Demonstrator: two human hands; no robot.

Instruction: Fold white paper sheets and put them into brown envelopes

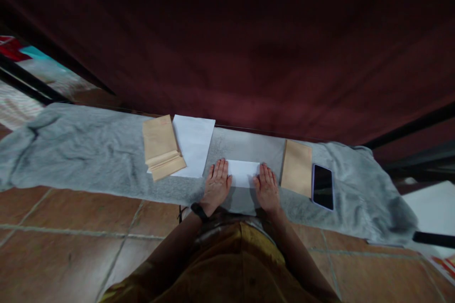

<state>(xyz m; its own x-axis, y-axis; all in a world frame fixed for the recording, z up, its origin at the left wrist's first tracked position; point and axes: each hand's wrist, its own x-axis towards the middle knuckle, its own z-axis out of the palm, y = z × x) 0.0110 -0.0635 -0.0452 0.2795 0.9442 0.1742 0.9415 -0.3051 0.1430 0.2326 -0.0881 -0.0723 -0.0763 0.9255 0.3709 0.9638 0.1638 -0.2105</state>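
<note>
A white sheet of paper (243, 173), seemingly folded into a wide strip, lies on the grey cloth (106, 151) in front of me. My left hand (218, 183) rests flat on its left end, fingers stretched out and pointing away from me. On the right end lies my right hand (266, 187), also flat with its fingers extended. Beyond my left hand are larger white sheets (194, 144) and several brown envelopes (159, 137) partly over them. To the right of my right hand sits another brown envelope (296, 168).
A phone (323, 187) with a dark screen lies beside the right-hand envelope. Dark red fabric (249, 57) hangs along the far edge of the cloth-covered surface. Tiled floor (71, 246) shows on the near side. A white object (433, 213) stands at the far right.
</note>
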